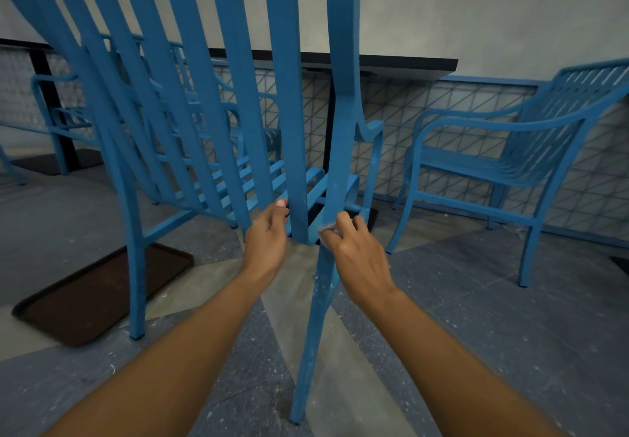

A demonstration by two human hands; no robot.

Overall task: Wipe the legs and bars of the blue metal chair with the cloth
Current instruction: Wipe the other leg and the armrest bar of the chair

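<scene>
Floor (459, 300): grey speckled tiles with paler diagonal bands, dotted with white flecks.

Blue metal chair (235, 103): fills the left and centre of the view, seen from behind at close range. Flat vertical back slats rise out of the top of the picture; seat slats show between them. Rear right leg (313, 317) runs down to the floor between the two forearms, its paint scuffed with pale marks. Rear left leg (138, 283) stands beside the tray.

Second blue armchair (510, 150): slatted, well apart to the right, against a wall of diagonal-patterned tile.

Dark tabletop (391, 62): beyond the near chair, on a black post; further blue chairs stand behind to the left.

Brown tray (85, 300): flat on the floor at left, just beside the chair's rear left leg.

Left hand (267, 235): fingers curled round the lower end of a back slat, thumb on the near side.

Right hand (354, 249): fingers curled, gripping the cloth against the chair frame where the rear right leg meets the seat.

Cloth (327, 229): pale, mostly hidden by the fingers; only a small edge shows, touching the leg.
</scene>
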